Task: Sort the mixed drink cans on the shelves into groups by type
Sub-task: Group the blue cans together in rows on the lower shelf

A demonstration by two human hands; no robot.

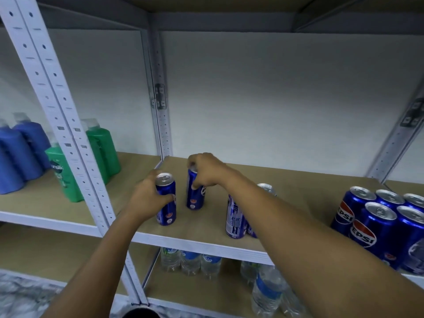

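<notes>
While left hand holds slim can; right hand seemingly grips another.

We see glossy blue metal cans with silvery brushed tops, a matt, wood-like shelf board, white painted metal uprights, clear plastic water bottles, and smooth green plastic bottles.
</notes>
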